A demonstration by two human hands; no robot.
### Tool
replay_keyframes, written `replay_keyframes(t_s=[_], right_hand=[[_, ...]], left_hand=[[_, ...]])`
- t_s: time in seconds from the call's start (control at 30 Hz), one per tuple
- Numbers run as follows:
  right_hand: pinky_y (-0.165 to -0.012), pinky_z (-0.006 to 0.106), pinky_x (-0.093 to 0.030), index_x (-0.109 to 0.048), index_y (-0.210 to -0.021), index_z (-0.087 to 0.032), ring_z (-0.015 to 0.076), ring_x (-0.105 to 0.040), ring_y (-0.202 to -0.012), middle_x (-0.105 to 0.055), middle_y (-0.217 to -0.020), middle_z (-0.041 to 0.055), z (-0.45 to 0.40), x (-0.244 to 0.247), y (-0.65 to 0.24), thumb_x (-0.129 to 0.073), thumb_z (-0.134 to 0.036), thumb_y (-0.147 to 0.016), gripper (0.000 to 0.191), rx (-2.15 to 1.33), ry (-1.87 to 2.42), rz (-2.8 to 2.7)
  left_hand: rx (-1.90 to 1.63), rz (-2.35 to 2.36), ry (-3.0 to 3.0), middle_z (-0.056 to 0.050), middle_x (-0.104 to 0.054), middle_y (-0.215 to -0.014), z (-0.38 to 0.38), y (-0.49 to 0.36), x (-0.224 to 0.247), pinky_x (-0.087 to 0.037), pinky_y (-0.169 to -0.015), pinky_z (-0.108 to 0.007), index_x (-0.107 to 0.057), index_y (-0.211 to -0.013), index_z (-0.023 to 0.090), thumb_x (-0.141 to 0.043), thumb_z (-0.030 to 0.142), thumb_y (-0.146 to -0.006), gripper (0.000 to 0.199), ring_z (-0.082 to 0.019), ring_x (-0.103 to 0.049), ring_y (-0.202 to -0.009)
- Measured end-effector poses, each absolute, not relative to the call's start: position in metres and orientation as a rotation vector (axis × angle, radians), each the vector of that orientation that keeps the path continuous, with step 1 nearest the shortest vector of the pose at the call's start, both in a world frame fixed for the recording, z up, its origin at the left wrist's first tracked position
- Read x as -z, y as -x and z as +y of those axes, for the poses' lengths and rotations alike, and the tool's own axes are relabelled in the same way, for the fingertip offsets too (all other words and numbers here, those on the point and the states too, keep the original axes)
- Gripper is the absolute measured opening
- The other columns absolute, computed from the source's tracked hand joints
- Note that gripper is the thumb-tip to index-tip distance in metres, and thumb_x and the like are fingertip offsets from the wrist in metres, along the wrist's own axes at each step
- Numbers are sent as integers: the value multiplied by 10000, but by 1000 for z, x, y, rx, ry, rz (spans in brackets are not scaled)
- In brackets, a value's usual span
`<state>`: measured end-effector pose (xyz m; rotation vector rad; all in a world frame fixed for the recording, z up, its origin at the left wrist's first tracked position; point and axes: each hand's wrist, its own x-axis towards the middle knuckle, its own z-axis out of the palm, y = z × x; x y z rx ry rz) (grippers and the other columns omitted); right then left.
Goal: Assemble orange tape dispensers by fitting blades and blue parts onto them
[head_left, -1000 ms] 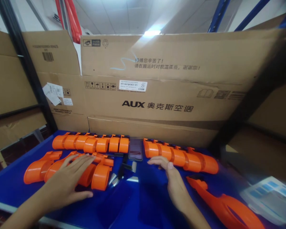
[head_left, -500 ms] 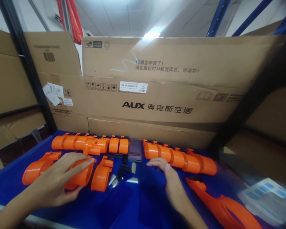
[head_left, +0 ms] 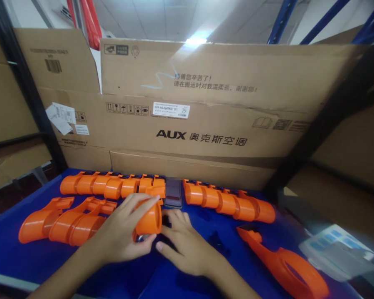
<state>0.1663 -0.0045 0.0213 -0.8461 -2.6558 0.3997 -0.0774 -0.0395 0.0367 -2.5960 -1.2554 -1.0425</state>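
My left hand [head_left: 127, 232] is wrapped round an orange ring-shaped part [head_left: 149, 218], its round opening turned to the right. Just right of it, my right hand [head_left: 187, 243] is low over the blue surface, fingers curled around small dark pieces [head_left: 166, 220] that are mostly hidden; whether it grips one I cannot make out. Several like orange parts [head_left: 87, 226] lie left of my left hand. Behind the hands a dark phone [head_left: 173, 193] lies between two rows of orange parts, the left row [head_left: 95, 185] and the right row [head_left: 227, 202].
A larger orange tool with a looped handle [head_left: 286, 265] lies at the right front, beside a clear plastic box [head_left: 336, 251]. A tall cardboard panel [head_left: 187, 120] stands behind the blue table surface [head_left: 6, 232]. Dark posts rise at both sides.
My left hand has moved right, carrying the orange part off the left group. My right hand has moved left to the small dark pieces. The view has shifted slightly.
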Motion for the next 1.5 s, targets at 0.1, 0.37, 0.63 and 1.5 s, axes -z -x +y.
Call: replay_keyframes(t_s=[0.1,0.37,0.63,1.5], right_hand=[[-1068,518,-349,-573,-1409,-242,330,-446,-1224,-535,-1362,140,0,-21,-148,-515,-477,-1017,461,-312,817,-2720],[-1003,505,-363,-684,-1236,-205,328,-463,-1122,-557,-1224,136,7,-19,-147,-517,-520,-998,429,-305,855,-2800],[-1023,511,-381,-715,-1227,-288,330,-473,-1217,-560,-1265,120,7,-24,-181,-529,-511,-1008,364,-476,947,-2671],[-491,248,-461,-647,-1151,-202,130,-560,-488,-667,-647,-26,37,-5,-176,-746,-563,-835,490,-1169,927,-1263]], left_hand=[[1041,-1353,2586,-150,-534,-1450,-33,73,-23,-438,-1160,-497,-300,-1592,232,-695,261,-836,853,-322,-520,-1357],[895,-1412,2509,-150,-563,-1481,-37,78,5,-503,-1094,-493,-304,-1600,220,-716,346,-822,890,-354,-561,-1328],[886,-1359,2461,-148,-605,-1432,-40,86,-3,-527,-1064,-478,-333,-1593,226,-700,313,-846,836,-341,-600,-1286],[3471,-2074,2195,-90,-791,-950,12,-32,-6,-542,-789,-319,-746,-1094,168,-795,533,-794,476,-260,-735,-881]])
